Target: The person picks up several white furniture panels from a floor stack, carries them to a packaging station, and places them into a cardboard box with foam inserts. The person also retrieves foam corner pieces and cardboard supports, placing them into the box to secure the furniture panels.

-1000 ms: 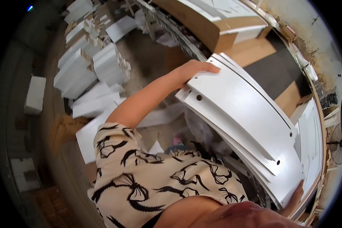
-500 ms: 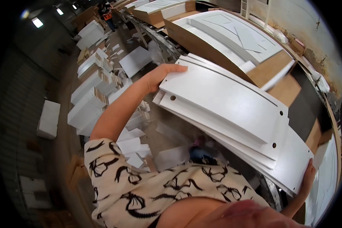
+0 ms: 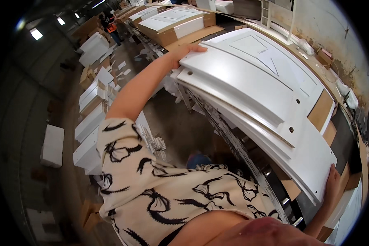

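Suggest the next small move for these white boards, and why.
I'd probably shift the white boards slightly farther over the white panel beyond them, keeping both grips: the left hand and right hand hold opposite ends, the boards are staggered and might slip, and in this view they cover only part of the panel.
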The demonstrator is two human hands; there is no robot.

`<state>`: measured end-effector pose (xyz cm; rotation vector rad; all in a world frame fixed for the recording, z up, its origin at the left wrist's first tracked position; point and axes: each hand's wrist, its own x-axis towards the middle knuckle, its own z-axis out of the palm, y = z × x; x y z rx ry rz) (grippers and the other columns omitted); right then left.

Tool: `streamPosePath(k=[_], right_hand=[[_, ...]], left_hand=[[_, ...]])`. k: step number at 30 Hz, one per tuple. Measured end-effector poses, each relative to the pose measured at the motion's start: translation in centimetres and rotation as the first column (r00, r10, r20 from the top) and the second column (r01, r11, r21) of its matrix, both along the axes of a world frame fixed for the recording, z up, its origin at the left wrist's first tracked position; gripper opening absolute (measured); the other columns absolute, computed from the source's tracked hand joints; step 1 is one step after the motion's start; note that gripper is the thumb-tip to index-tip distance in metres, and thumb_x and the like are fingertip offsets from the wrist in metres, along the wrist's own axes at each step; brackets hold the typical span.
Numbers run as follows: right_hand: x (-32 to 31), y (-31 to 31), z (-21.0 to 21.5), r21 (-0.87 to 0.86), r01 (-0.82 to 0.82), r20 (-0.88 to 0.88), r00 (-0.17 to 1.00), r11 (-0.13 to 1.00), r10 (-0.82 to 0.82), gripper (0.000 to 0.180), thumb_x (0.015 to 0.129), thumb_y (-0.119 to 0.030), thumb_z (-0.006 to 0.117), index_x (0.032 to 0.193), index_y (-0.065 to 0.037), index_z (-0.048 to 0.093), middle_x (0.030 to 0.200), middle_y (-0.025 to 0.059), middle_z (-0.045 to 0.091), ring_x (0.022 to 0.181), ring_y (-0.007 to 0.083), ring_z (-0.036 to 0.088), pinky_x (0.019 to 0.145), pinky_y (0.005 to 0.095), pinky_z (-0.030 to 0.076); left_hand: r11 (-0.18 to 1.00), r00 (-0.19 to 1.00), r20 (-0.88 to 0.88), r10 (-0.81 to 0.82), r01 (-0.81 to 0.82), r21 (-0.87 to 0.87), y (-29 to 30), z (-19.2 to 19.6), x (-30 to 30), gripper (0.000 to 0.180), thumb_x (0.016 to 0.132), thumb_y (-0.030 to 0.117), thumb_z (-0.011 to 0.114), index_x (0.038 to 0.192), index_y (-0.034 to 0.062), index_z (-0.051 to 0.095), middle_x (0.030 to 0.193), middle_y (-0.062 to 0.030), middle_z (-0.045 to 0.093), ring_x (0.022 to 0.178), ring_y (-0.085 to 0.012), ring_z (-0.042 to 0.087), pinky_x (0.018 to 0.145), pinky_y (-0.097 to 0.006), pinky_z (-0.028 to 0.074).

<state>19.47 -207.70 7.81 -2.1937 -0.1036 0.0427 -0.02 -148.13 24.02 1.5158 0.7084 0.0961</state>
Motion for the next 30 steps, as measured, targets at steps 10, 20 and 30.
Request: streamPosePath(k=[10, 20, 30], right_hand=[[-10.2, -13.0, -1.4, 0.132, 0.226, -0.048, 0.974, 0.965, -0.222, 0.046, 0.091, -0.037, 0.05, 0.108, 0.005, 0.059, 0.096, 0.0078, 0.061, 0.085, 0.0115, 0.053, 0.078, 0.0231, 0.041], [-10.4, -4.2, -1.9, 0.027, 0.267, -0.167, 0.951, 0.963, -0.259, 0.042, 0.09, -0.039, 0.051, 0.082, 0.002, 0.06, 0.069, 0.0022, 0.056, 0.062, 0.0079, 0.046, 0.057, 0.0239, 0.039], [-13.7, -3.3, -1.9, -0.043, 0.3, -0.218, 0.928, 0.953, -0.302, 0.043, 0.091, -0.039, 0.048, 0.098, 0.003, 0.057, 0.079, 0.0068, 0.058, 0.073, 0.0118, 0.049, 0.068, 0.0269, 0.042]], left_hand=[[0.924, 0.925, 0.042, -0.378, 0.374, 0.08, -6.4, -5.3, 5.1, 0.041, 0.075, 0.03, 0.066, 0.105, 0.0028, 0.059, 0.099, -0.0086, 0.064, 0.085, -0.0134, 0.062, 0.073, -0.025, 0.048], [0.936, 0.936, -0.029, -0.35, 0.347, -0.061, 2.1, -11.7, 8.2, 0.049, 0.078, 0.032, 0.062, 0.114, 0.0013, 0.053, 0.103, -0.0112, 0.062, 0.084, -0.0186, 0.063, 0.073, -0.029, 0.049], [0.959, 0.936, -0.221, -0.273, 0.249, -0.133, 1.1, -13.1, 4.4, 0.052, 0.077, 0.042, 0.054, 0.11, 0.0013, 0.054, 0.095, -0.0112, 0.063, 0.079, -0.0197, 0.062, 0.068, -0.028, 0.049]])
